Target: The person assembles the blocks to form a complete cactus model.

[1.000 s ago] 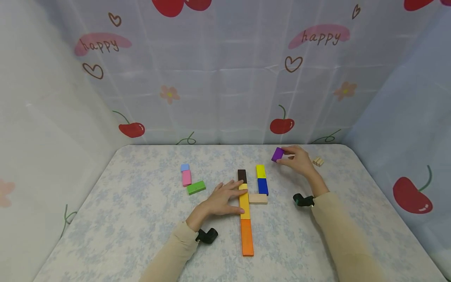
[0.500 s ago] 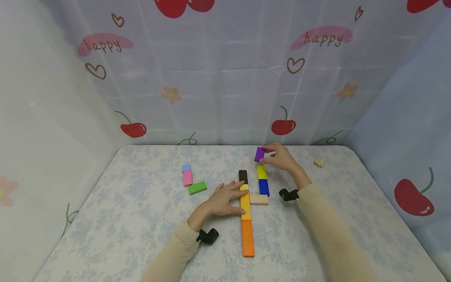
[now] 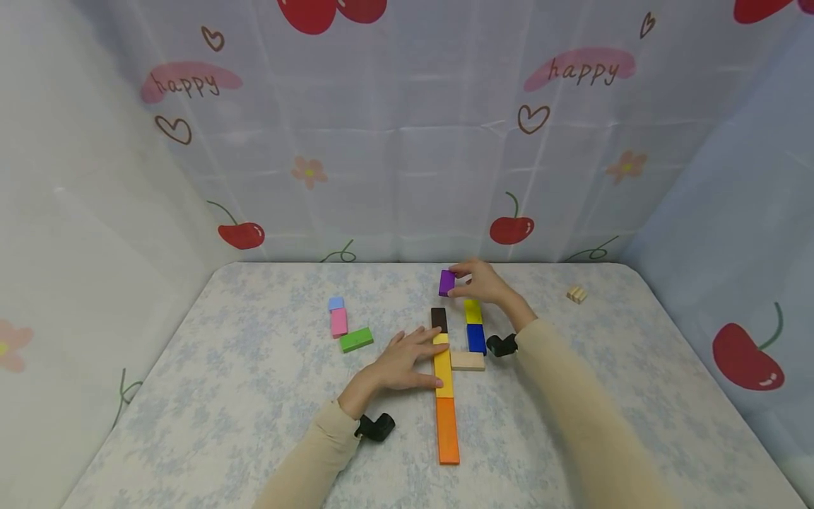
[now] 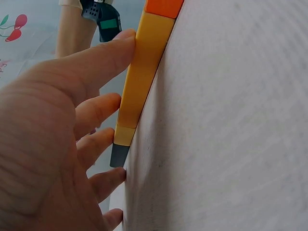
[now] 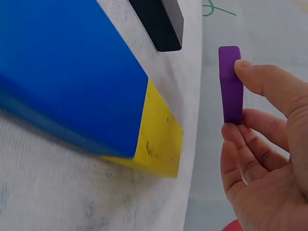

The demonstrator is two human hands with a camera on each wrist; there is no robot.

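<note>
A purple block [image 3: 447,283] is pinched between the thumb and fingers of my right hand [image 3: 485,283], just beyond the far end of a row of blocks. In the right wrist view the purple block [image 5: 231,86] looks raised off the table. My left hand [image 3: 402,362] rests its fingertips along the row, its fingers spread. That row runs from a black block [image 3: 439,319] through yellow-orange blocks [image 3: 444,375] to an orange block [image 3: 448,431] nearest me. Against its right side lies a plain wooden block [image 3: 468,361]. A blue block [image 3: 475,338] and a yellow block [image 3: 473,312] continue away from it.
To the left lie a light blue block [image 3: 335,303], a pink block [image 3: 339,323] and a green block [image 3: 357,339]. Small pale wooden pieces [image 3: 576,294] sit at the far right. A printed curtain [image 3: 407,141] hangs behind the table [image 3: 254,396].
My right hand has carried the purple block leftward, from right of the yellow block to beyond the black one. The left hand has stayed on the row.
</note>
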